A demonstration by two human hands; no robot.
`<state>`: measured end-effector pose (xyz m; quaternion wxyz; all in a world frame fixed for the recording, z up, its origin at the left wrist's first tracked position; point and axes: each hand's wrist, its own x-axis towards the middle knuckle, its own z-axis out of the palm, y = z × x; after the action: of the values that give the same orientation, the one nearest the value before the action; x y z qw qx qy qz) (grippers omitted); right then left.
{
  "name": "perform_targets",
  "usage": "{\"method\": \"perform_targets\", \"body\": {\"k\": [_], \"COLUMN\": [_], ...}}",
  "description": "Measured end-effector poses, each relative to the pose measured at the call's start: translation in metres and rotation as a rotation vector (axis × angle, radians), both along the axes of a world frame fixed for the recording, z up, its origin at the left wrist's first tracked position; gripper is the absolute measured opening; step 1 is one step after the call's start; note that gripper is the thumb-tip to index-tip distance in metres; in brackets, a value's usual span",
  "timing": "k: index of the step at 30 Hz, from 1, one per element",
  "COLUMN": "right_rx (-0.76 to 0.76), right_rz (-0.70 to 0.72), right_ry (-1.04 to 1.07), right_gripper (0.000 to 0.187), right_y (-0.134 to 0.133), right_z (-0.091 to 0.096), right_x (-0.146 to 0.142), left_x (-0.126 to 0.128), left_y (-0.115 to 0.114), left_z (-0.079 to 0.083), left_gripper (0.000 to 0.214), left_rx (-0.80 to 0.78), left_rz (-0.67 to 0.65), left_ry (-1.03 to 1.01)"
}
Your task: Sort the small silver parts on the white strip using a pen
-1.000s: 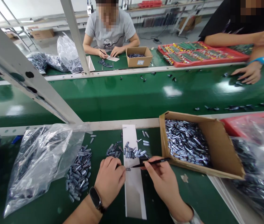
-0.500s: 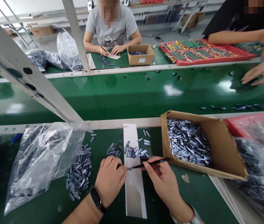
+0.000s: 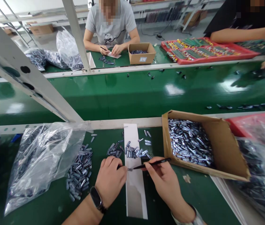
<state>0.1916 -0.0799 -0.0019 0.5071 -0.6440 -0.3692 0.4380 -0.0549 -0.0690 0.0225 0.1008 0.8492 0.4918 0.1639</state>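
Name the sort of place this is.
Likely a factory assembly line: a long green strip runs past the workbench, a cardboard box holds many small shiny parts, and another person works opposite.

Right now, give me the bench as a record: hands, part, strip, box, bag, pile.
left hand: fingertips at one end of a small part
right hand: grips black tweezers, tip at the part's other end
part: over the strip; contact with it unclear
strip: white, flat, a loose cluster of shiny pieces across it
box: cardboard, open, right of strip, many shiny pieces inside
bag: clear plastic, far left of strip
pile: loose pieces between bag and left hand
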Motion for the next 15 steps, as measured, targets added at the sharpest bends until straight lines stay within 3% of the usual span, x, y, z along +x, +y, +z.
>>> {"method": "perform_targets", "body": {"k": [15], "right_rx": [-0.018], "right_rz": [0.021], "right_ry": [-0.022], "right_gripper": [0.076], "right_y": [0.003], "right_z": [0.008], "right_x": [-0.002], "left_x": [0.001], "left_y": [0.0], "left_z": [0.001], "left_gripper": [0.024], "left_rx": [0.019], "left_rz": [-0.001], "left_ry": [-0.006]}}
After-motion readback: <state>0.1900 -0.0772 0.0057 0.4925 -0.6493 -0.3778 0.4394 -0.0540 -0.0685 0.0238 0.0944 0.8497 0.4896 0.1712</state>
